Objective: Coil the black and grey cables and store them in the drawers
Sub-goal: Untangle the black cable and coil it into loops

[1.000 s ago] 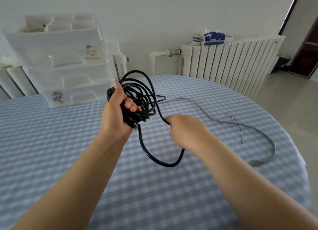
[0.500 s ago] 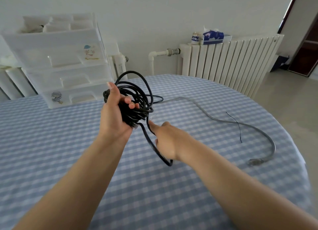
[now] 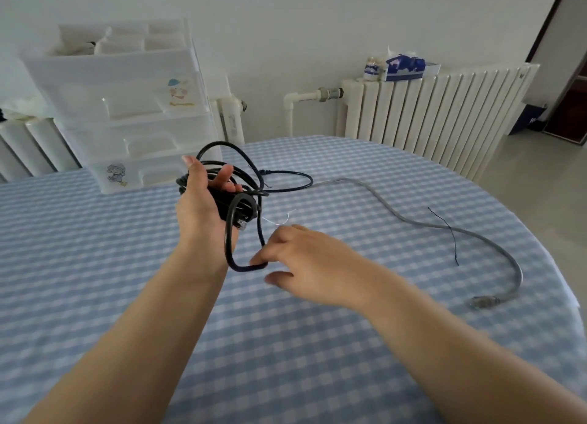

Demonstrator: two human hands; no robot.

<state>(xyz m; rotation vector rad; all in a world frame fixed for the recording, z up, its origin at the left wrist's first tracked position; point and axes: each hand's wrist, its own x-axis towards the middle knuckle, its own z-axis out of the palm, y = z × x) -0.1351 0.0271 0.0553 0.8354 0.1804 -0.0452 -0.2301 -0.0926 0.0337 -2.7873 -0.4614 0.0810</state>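
Black cable point(image 3: 244, 233) showing a smooth, slightly glossy rubbery jacket; grey cable point(image 3: 397, 215) appearing matt, ending in a clear plastic plug. Checked tablecloth point(image 3: 95, 264) lying as soft matt woven cloth; drawers point(image 3: 127, 106) looking translucent, glossy white plastic.

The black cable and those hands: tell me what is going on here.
A person is coiling the black cable over a checked table. The left hand holds the bundle of loops, fingers partly spread. The right hand pinches the hanging loop at its bottom. The grey cable lies uncoiled on the table to the right. The white drawers stand behind, shut.
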